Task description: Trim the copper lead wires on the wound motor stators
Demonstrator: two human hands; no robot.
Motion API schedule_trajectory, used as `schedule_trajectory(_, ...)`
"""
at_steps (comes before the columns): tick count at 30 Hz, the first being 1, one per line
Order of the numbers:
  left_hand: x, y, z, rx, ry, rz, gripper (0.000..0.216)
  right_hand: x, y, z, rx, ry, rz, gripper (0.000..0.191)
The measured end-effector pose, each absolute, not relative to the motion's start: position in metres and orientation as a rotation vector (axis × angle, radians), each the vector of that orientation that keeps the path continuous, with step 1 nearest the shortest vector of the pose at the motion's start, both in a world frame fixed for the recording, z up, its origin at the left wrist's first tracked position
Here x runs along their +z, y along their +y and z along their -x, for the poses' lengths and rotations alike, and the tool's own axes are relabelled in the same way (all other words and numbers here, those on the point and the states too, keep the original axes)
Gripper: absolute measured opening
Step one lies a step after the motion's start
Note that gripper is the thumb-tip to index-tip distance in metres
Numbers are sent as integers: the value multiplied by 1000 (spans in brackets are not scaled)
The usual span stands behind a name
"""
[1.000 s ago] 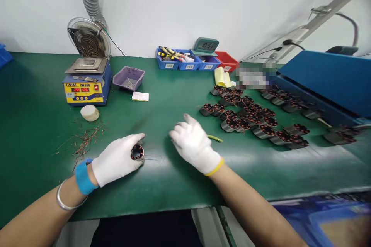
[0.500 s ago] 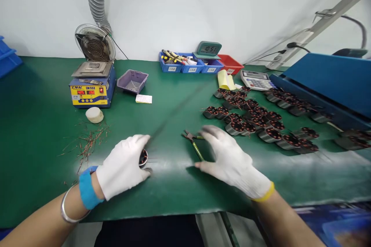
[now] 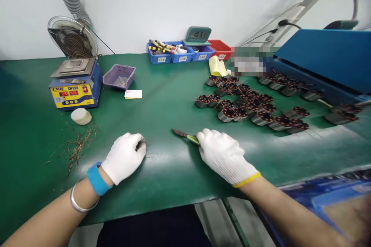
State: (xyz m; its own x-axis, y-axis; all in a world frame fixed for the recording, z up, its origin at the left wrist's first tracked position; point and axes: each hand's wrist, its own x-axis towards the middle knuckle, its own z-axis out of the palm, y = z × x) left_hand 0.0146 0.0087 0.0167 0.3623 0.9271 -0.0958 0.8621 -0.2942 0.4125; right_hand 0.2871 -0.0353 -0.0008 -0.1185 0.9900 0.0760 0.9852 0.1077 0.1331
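Observation:
In a white glove, my left hand (image 3: 124,158) is closed around a small motor stator (image 3: 140,145), mostly hidden by the fingers. Thin wire ends stick out of it to the right, over the green table. My right hand (image 3: 222,154), gloved in white with a yellow cuff, grips the green handles of a pair of wire cutters (image 3: 181,134). Their dark jaws look closed and point left, toward the stator, with a gap of bare table between. Many wound stators (image 3: 246,102) stand grouped beyond my right hand.
Copper wire scraps (image 3: 78,148) lie left of my left hand, near a round whitish block (image 3: 81,116). A solder pot (image 3: 75,83) stands behind, beside a purple tray (image 3: 119,76). Tool bins (image 3: 181,54) and a clock (image 3: 198,34) line the wall; a blue bin (image 3: 324,61) is right.
My right hand has closed on the wire cutters and lifted or turned them, their jaws now together. My left fingers have wrapped further around the stator. The camera view has shifted.

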Motion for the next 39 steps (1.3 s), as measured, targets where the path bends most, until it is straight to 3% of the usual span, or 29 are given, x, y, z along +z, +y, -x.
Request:
schedule_trajectory(3,10,11,-14,272,1534,-2226,20,-14,-27,-281,155,2568,-2062,42)
schedule_trajectory(6,6,13,-14,301,1506,-2220,19,-15,-27,-279,-229,2800,-2155,60)
schedule_trajectory(9,7,15,-15,292,1489,-2218,18,-2,-34,-271,-1251,2711,-2120,61)
schedule_trajectory(12,12,15,-17,252,1488,-2242,17,9,-37,-252,-2297,2316,-1709,54)
schedule_trajectory(14,16,16,-20,218,1513,-2276,17,8,-33,-237,-2729,2010,-1581,48)
schedule_trajectory(17,20,16,-24,169,1550,-2330,21,0,-22,-221,-3095,1659,-1550,47)
schedule_trajectory(21,27,15,-24,153,1563,-2328,25,-7,-19,-226,-3243,1473,-1530,47)
schedule_trajectory(24,30,13,-18,192,1550,-2221,42,-3,-31,-241,-3285,1408,-1400,47)
schedule_trajectory(29,24,14,-11,207,1490,-2190,20,9,-45,-254,-3082,1460,-1286,46)
schedule_trajectory(34,13,15,-13,280,1505,-2199,18,18,-38,-247,-2873,1486,-1289,51)
schedule_trajectory(39,10,16,-16,323,1508,-2204,15,21,-37,-236,-2799,1456,-1376,39)
